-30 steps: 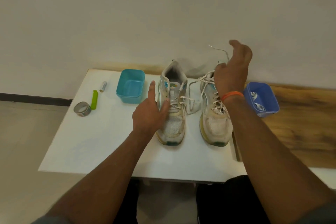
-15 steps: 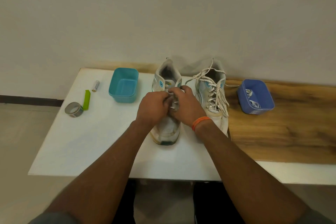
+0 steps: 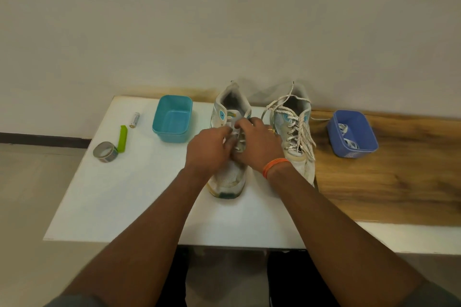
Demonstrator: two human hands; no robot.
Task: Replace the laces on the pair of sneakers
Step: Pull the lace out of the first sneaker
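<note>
Head view: both hands' fingers pinch left sneaker's laces.

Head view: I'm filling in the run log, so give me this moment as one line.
stage: unlacing | hands: left and right pinch left sneaker laces | right sneaker: laces loosened | blue bin: laces inside

Two sneakers stand side by side at the far middle of the table, the left sneaker under both hands, the right sneaker just beside it. Left of them sits an open tub, and farther left lie a battery, a clip and a tape roll, the roll nearest. Well right of the sneakers, a second tub holds laces.
</note>
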